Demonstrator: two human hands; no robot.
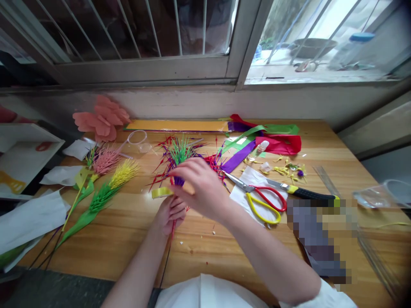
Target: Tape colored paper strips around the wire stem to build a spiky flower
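Note:
My left hand [172,212] is closed round the lower part of an artificial wheat stalk, its thin dark wire stem [165,263] hanging below. The head of the stalk has a green bristly tuft [181,150] with purple under it, partly hidden by my right hand. My right hand [201,186] arches over the stalk just above the left, its thumb and forefinger apart. A roll of yellow tape [161,192] sits at the top of my left hand, close to the right thumb; which fingers bear it I cannot tell. Red and purple spiky pieces [215,164] lie behind.
Right of my hands lie scissors [257,192] with red and yellow handles and a black-handled cutter [311,193]. Finished yellow-green [102,199] and pink [107,159] stalks lie left. Ribbon strips [239,156] and a small bottle [261,147] lie behind; wires [375,261] lie far right.

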